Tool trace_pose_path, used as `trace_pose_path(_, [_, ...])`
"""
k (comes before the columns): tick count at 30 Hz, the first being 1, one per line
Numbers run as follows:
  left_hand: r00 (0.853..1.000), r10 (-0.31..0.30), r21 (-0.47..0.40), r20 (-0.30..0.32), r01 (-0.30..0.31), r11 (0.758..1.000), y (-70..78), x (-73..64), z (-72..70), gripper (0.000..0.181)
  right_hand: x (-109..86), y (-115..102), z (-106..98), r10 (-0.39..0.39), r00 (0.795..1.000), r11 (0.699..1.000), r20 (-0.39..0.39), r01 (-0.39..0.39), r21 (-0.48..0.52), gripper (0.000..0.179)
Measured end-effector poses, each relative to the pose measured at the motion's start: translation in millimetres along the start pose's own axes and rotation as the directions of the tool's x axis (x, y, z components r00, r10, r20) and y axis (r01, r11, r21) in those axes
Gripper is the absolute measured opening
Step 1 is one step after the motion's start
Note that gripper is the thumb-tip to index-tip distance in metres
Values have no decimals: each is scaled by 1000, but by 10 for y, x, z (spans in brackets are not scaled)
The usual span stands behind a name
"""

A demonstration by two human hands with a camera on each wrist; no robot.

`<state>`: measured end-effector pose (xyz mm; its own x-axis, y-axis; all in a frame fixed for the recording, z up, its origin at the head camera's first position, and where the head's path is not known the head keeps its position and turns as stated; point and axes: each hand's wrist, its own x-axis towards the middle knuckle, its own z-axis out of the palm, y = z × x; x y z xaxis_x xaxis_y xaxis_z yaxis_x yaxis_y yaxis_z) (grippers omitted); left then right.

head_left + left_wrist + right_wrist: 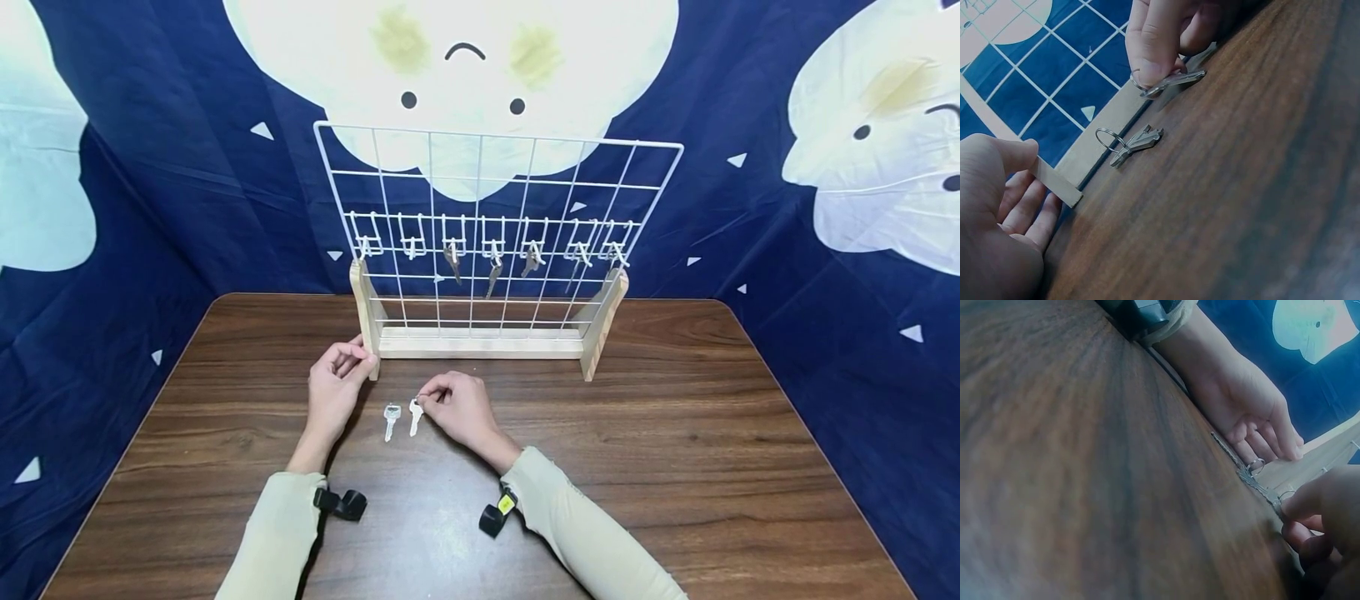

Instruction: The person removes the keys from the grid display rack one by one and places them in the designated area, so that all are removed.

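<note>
My left hand (335,387) holds the left wooden foot (365,312) of a white wire grid rack (480,179). In the left wrist view its thumb lies on the wood's edge, with the fingers behind. My right hand (461,408) pinches a silver key (415,419) near its ring, low over the table. Just left of that, a second silver key (391,423) lies on the wood between the hands; the left wrist view shows a split ring (1109,139) standing up from it.
Hooks run in a row across the grid. Several keys (494,275) hang from the middle and right ones; two left hooks (412,247) bear none. The rack stands at the back of a brown wooden table (712,433), before a blue cloud-printed cloth (180,142).
</note>
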<state>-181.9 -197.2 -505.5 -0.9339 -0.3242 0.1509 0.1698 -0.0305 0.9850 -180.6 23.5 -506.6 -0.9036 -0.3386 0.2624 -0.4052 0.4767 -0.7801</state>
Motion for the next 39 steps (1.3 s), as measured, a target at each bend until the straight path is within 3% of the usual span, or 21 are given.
trace_pose_path(11, [1000, -1, -1, 0, 1, 1000, -1, 3, -2, 14, 4, -35, 6, -27, 1000, 997, 11, 28, -77, 6])
trace_pose_path(19, [1000, 0, -15, 5, 0, 1000, -13, 9, -2, 15, 5, -37, -3, 11, 1000, 999, 14, -10, -41, 9])
trace_pose_path(39, [1000, -10, 1, 2, 10, 1000, -12, 14, -3, 17, 7, -6, 10, 19, 1000, 999, 0, -19, -26, 8])
